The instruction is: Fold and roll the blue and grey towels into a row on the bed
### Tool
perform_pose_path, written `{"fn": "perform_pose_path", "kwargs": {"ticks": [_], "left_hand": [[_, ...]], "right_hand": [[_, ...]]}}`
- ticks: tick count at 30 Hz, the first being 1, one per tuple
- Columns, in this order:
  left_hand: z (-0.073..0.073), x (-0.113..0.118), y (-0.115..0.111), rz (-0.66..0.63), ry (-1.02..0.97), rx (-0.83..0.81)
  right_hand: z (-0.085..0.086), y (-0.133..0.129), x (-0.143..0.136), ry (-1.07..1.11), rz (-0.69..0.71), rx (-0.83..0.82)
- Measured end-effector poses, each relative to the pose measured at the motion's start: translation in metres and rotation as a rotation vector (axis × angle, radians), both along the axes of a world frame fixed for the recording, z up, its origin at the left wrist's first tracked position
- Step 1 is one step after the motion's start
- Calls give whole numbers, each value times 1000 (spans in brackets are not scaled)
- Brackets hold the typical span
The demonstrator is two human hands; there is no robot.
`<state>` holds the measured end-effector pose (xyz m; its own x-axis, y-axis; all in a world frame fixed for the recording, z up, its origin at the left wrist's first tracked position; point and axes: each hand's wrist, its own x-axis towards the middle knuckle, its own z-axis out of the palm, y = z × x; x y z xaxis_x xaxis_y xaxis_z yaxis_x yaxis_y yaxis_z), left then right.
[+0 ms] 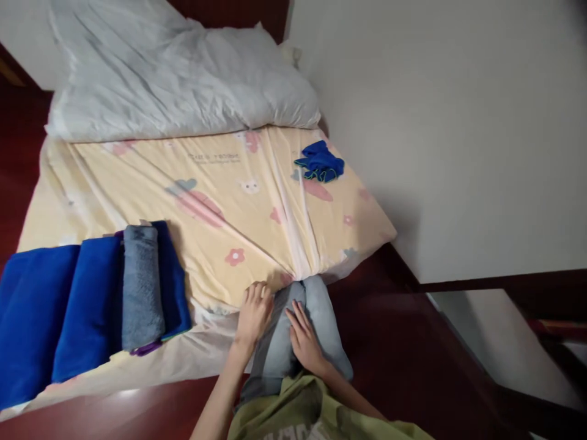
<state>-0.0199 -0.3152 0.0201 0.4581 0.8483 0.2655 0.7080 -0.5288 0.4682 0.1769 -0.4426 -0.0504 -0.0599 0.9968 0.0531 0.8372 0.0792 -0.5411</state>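
Observation:
My left hand rests at the near edge of the bed, beside my knee. Its fingers are curled under, so whatever they hold, if anything, is hidden. My right hand lies on my leg in light grey-blue trousers, fingers stretched out and holding nothing. To the left, a rolled grey towel lies on a dark blue folded cloth. Two more folded blue cloths lie next to it. A crumpled blue cloth with green edging sits at the far right of the bed.
The bed has a wrinkled yellow sheet printed with carrots and flowers. A large white quilt or pillow covers its far end. A pale wall rises on the right, above a dark red floor.

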Motion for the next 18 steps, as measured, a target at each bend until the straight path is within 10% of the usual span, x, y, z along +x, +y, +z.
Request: {"fn": "perform_pose_path", "kwargs": {"ticks": [6, 13, 18], "left_hand": [[-21, 86, 72, -164, 67, -13], [-101, 89, 117, -3, 34, 114], [-110, 91, 116, -1, 115, 220]], "right_hand": [[-21, 12, -16, -6, -62, 18], [-9, 11, 7, 160, -79, 96], [7, 52, 35, 401, -278, 147]]}}
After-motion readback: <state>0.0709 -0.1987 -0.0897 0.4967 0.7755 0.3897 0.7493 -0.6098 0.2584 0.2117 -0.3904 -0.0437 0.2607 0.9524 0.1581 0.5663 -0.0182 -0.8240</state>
